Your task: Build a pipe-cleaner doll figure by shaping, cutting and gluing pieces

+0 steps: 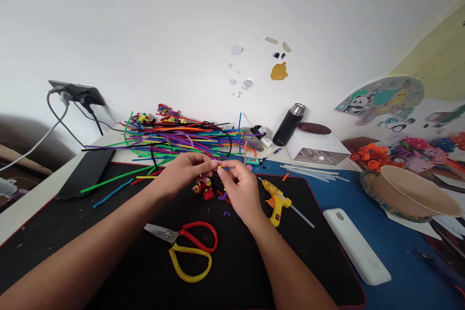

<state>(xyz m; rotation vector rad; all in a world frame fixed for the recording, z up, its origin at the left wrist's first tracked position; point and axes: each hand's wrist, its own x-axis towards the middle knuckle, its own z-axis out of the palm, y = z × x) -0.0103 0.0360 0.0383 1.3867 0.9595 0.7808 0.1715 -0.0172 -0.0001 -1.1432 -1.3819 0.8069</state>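
Observation:
My left hand (194, 170) and my right hand (242, 189) meet at their fingertips above the black mat. Both are closed in a pinch around a small yellow piece (219, 167), perhaps pipe cleaner; the fingers hide most of it. Just below them on the mat sits a small red and yellow figure (207, 191) of bent pipe cleaner. Purple curled bits (227, 214) lie beside it, partly behind my right hand. Nearer to me rest scissors (192, 252) with one red and one yellow handle. A yellow hot glue gun (276, 203) lies right of my right hand.
A heap of colourful pipe cleaners (181, 140) spreads along the wall. Behind to the right stand a black bottle (288, 125) and a white box (317, 143). Clear glue sticks (316, 172), a long white case (358, 247) and a beige bowl (417, 191) are on the right.

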